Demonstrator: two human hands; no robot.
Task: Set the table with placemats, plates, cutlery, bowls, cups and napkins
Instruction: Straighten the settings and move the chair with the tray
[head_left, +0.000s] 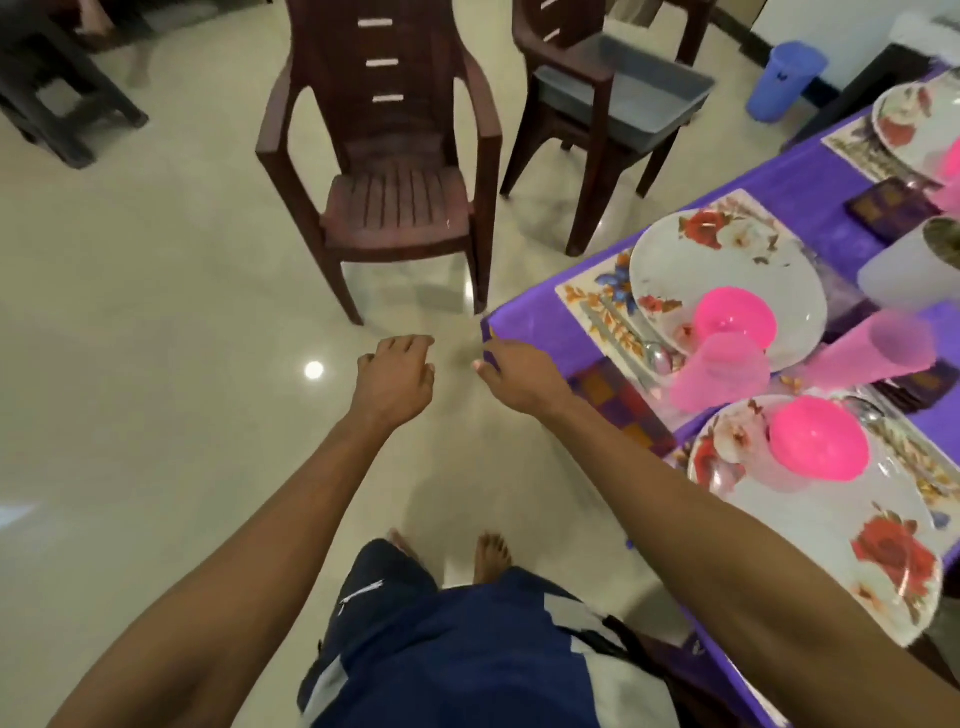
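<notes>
A table under a purple cloth (524, 322) fills the right side. On it lie floral placemats (587, 296), white flowered plates (727, 265), pink bowls turned upside down (735, 317), pink cups (719, 374), spoons (660, 358) and dark checked napkins (618, 400). My left hand (395, 374) hangs over the floor with loosely curled fingers and holds nothing. My right hand (519, 371) is at the table's near corner, fingers at the edge of the purple cloth; whether it pinches the cloth is hidden.
Two brown plastic chairs (395, 208) stand ahead on the shiny floor, the right one carrying a grey tub (623, 98). A blue bin (784, 78) is at the back right. A dark bench (57, 104) sits at the far left. My bare feet (488, 553) are below.
</notes>
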